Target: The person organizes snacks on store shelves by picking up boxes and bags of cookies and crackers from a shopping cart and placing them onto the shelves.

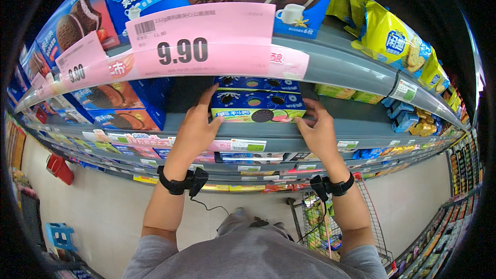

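Observation:
A blue Oreo cookie box [257, 102] with a green front edge lies at the front of a grey shelf [255, 130]. Its front bears a picture of a dark sandwich cookie and fruit. My left hand [199, 120] grips its left end, thumb at the front corner and fingers along the side. At the opposite end my right hand [319, 122] holds it the same way. A second blue box [257, 83] sits directly behind, partly hidden by the shelf edge above. Both wrists wear black straps with small devices and cables.
Overhanging the hands is an upper shelf rail [333, 64] with a large pink price sign [201, 40]. Stacked Oreo boxes [124, 120] stand left; blue and gold packets [412, 122] lie right. A wire shopping cart [376, 217] with goods stands below right, a red basket [60, 169] left.

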Tool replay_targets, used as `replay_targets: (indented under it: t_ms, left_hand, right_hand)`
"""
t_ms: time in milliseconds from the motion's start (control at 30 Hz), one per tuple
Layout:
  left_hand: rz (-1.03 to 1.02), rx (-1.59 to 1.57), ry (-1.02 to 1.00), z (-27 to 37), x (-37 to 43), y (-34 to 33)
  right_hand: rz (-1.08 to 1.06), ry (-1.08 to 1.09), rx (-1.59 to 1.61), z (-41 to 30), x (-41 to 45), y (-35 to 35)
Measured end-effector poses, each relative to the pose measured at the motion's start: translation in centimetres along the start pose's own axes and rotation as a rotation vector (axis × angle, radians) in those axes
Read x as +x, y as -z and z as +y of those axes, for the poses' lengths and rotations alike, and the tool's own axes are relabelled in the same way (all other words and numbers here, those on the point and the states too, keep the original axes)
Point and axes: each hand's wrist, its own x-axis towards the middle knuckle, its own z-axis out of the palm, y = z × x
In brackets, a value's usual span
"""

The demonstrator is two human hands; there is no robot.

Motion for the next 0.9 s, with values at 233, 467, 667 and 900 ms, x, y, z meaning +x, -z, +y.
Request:
replay_targets:
  t_ms: [233, 467, 667, 900]
  left_hand:
    - [-0.011, 0.045, 0.056, 0.3, -0.3, -0.3]
    - [0.093, 0.09, -0.002, -0.5, -0.9, -0.6]
    - [0.247, 0.088, -0.26, 0.7, -1.7, -1.5]
    - [-0.117, -0.495, -0.267, 0.9, -5.2, -9.6]
  right_hand:
    - [0.004, 0.029, -0.004, 0.1, 0.0, 0.3]
    - [0.003, 0.003, -0.014, -0.3, -0.5, 0.0]
    - [0.199, 0.212, 0.014, 0.3, -2.7, 2.1]
    - [0.503, -0.111, -0.061, 11.0, -11.5, 11.6]
